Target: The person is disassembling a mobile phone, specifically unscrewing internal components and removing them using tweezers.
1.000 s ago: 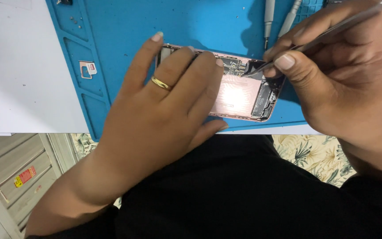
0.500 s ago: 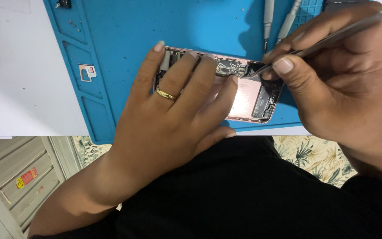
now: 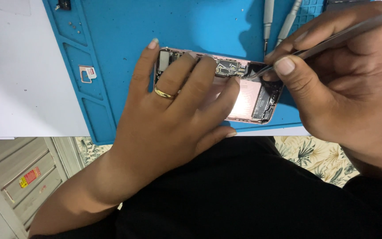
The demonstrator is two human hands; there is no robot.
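An opened pink-gold phone (image 3: pixel 248 99) lies back-down on a blue repair mat (image 3: pixel 191 22), its circuit board and inner parts exposed. My left hand (image 3: pixel 173 110), with a gold ring on one finger, lies flat across the phone's left half and presses it to the mat. My right hand (image 3: pixel 345 84) pinches metal tweezers (image 3: pixel 332 40). The tweezer tips touch the inside of the phone near its upper right corner.
Two grey screwdrivers (image 3: pixel 268 17) lie at the mat's far edge. A small SIM tray (image 3: pixel 86 73) and tiny screws rest in the mat's left compartments. The mat sits on a white table (image 3: pixel 18 88). Grey drawers (image 3: pixel 18 177) stand below left.
My left hand has slid a little lower and to the right over the phone. The tweezers stay at the phone's upper right corner, their tips barely shifted.
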